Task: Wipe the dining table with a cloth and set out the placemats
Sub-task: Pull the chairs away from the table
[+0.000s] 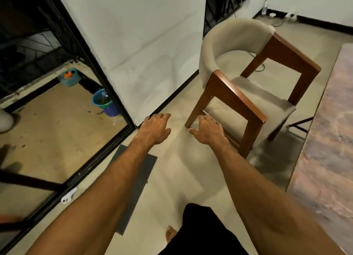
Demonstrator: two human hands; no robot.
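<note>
The dining table (324, 159) shows as a reddish-brown marbled slab along the right edge. No cloth or placemats are in view. Both my arms reach forward over the floor. My left hand (155, 127) is held out with relaxed, slightly spread fingers and holds nothing. My right hand (207, 129) is likewise relaxed and empty, just left of the chair's near front leg and not touching it.
A wooden armchair (248, 79) with beige upholstery stands between me and the table's far end. A white wall (133, 44) and a black-framed sliding glass door (107, 79) are on the left. A dark grey mat (137, 188) lies on the tiled floor. A blue bucket (105, 105) stands beyond the glass.
</note>
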